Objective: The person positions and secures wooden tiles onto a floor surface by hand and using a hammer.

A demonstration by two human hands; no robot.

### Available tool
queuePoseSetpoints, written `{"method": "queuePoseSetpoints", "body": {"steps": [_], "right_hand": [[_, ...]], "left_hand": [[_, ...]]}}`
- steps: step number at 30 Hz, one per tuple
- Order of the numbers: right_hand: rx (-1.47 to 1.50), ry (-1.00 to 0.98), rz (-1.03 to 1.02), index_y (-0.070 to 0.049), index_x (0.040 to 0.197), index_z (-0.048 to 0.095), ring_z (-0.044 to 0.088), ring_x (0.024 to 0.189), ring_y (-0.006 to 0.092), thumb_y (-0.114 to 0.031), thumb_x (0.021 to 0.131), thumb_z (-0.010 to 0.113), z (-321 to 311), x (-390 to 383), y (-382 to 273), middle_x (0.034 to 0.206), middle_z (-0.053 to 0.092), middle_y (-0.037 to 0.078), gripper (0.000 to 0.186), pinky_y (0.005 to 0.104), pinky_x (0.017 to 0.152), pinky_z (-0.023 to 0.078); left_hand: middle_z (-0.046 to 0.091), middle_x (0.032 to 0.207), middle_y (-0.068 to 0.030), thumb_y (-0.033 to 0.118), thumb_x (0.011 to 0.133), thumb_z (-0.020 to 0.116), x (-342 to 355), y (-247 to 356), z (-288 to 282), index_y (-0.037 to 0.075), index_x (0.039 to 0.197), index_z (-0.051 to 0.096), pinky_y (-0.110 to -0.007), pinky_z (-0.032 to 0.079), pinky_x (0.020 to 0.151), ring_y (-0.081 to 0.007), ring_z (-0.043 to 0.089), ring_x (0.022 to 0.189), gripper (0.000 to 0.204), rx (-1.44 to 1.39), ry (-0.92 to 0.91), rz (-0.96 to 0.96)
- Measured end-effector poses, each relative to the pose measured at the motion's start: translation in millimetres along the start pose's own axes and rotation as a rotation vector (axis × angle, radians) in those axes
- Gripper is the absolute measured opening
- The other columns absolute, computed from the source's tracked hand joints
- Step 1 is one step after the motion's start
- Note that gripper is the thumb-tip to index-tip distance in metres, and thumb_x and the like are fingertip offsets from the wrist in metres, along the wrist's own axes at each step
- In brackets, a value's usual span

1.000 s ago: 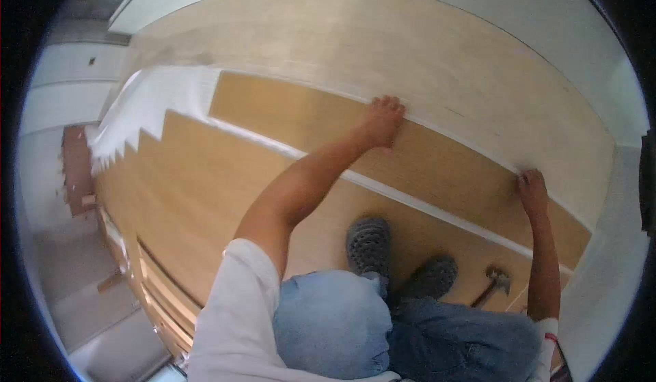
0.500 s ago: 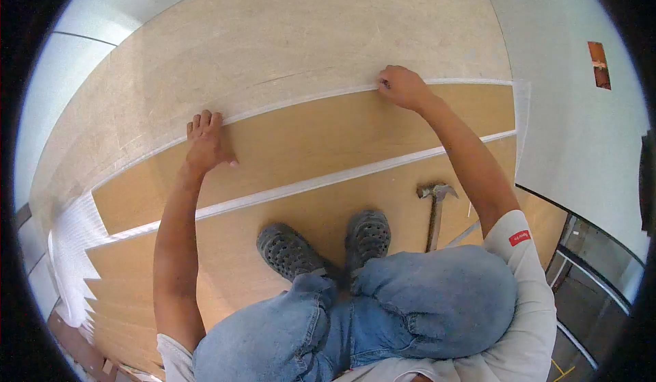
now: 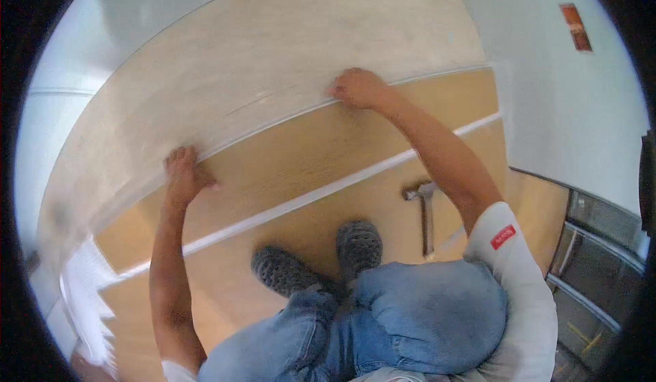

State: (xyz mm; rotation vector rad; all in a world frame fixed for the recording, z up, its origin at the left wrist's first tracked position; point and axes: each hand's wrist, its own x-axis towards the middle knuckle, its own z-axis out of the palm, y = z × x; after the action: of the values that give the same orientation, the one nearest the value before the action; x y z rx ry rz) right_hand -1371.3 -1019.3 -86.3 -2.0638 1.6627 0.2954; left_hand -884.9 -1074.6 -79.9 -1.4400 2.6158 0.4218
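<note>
Our left hand (image 3: pixel 183 175) flat on the plank (image 3: pixel 287 153), its grip holding nothing, our right hand (image 3: pixel 357 88) curled at the plank's far edge, its grip hard to tell, hammer (image 3: pixel 425 208) by our shoes (image 3: pixel 321 255)

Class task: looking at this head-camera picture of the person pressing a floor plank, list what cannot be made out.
- Left hand fingertips: motion blur, head view.
- Right hand fingers: curled under, hidden.
- Plank left end: blurred near the rim.
- Hammer handle end: hidden behind the knee.
</note>
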Motion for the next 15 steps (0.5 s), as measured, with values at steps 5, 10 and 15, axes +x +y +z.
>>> {"method": "queuePoseSetpoints", "body": {"steps": [5,10,15], "right_hand": [[0.091,0.005,0.146,-0.006,0.097,0.073,0.067,0.101,0.0384,-0.049,0.099,0.047,-29.8,-8.6,-30.5,0.101,0.072,0.018,0.049,0.0529,0.084,0.054],[0.229,0.094,0.131,-0.006,0.099,0.069,0.067,0.099,0.0401,-0.051,0.102,0.043,-47.7,-59.1,-11.5,0.101,0.071,0.019,0.053,0.0537,0.085,0.053],[0.085,0.296,0.07,-0.005,0.106,0.069,0.063,0.101,0.0418,-0.052,0.1,0.049,-1.2,-122.6,180.4,0.106,0.068,0.02,0.051,0.053,0.088,0.05]], "left_hand": [[0.052,0.091,-0.0148,0.014,0.045,0.09,-26.0,3.1,-14.0,0.002,0.098,0.052,-0.051,0.042,0.08,-0.0414,0.048,0.091,0.066,-0.161,0.033,0.049],[0.048,0.085,-0.0128,0.005,0.048,0.085,-31.6,25.6,-31.1,0.002,0.084,0.052,-0.05,0.04,0.078,-0.0387,0.045,0.087,0.049,-0.128,0.076,0.155],[0.044,0.08,-0.0137,0.013,0.062,0.081,-18.4,24.0,-16.5,0.001,0.08,0.052,-0.045,0.042,0.081,-0.0348,0.045,0.085,0.037,-0.212,0.071,0.263]]}}
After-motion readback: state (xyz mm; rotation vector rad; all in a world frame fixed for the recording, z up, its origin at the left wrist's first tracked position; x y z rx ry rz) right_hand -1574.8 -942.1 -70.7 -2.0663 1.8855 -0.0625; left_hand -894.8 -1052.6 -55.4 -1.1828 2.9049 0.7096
